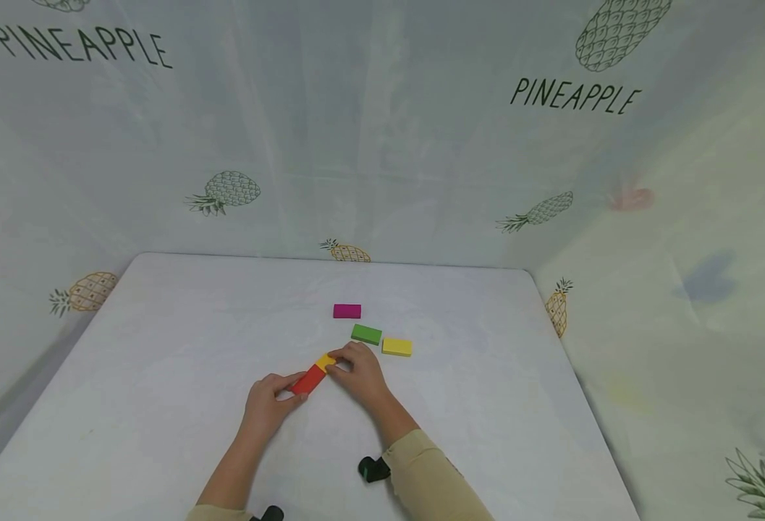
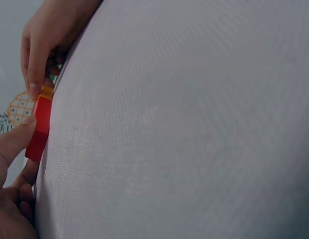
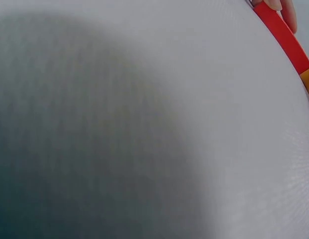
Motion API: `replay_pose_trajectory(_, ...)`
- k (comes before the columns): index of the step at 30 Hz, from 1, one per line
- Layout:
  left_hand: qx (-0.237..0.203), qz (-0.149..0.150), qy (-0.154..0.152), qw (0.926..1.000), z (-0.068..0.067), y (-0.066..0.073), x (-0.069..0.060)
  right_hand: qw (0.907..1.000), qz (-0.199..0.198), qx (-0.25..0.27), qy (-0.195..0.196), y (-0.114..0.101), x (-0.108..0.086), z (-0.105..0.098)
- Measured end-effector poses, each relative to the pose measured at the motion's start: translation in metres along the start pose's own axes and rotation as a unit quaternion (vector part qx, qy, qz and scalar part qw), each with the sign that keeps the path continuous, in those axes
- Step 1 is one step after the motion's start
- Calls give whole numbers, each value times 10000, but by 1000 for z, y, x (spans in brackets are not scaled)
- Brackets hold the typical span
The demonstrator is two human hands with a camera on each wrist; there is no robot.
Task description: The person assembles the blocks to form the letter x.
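Note:
In the head view a red block (image 1: 308, 380) lies slantwise on the white table, end to end with an orange-yellow block (image 1: 324, 362). My left hand (image 1: 268, 407) pinches the red block between thumb and fingers at its near end. The far, orange-yellow block is pinched by the fingertips of my right hand (image 1: 361, 376), which partly cover it. In the left wrist view the red block (image 2: 42, 119) and the orange-yellow block (image 2: 46, 92) meet with no visible gap. The right wrist view catches only the red block (image 3: 283, 37) and part of the orange-yellow one (image 3: 308, 82).
Beyond the right hand lie a green block (image 1: 366, 334), a yellow block (image 1: 397, 347) and, farther back, a magenta block (image 1: 347, 311). The white table (image 1: 180, 325) ends at a pineapple-print curtain (image 1: 382, 145). Black devices (image 1: 373, 469) sit at the wrists.

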State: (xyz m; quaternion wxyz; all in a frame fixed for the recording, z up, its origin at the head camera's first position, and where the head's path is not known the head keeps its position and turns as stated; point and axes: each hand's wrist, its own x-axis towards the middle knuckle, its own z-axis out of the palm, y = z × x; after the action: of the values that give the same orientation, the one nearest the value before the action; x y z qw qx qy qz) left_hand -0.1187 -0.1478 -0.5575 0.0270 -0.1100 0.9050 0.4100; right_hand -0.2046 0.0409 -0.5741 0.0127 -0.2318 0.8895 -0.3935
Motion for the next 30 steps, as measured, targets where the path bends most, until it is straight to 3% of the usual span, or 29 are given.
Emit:
replay_pose_trajectory(13, -5, 15, -9, 10000, 0, -2, 2, 9986, 319, 426, 70, -1, 1, -1)
replay_pose_trajectory(20, 1, 1, -10, 10000, 0, -2, 1, 9959, 652, 620, -19, -3, 1, -13)
replay_pose_trajectory(30, 29, -3, 54, 10000, 3, -3, 2, 9990, 299, 286, 162, 11, 9, -34)
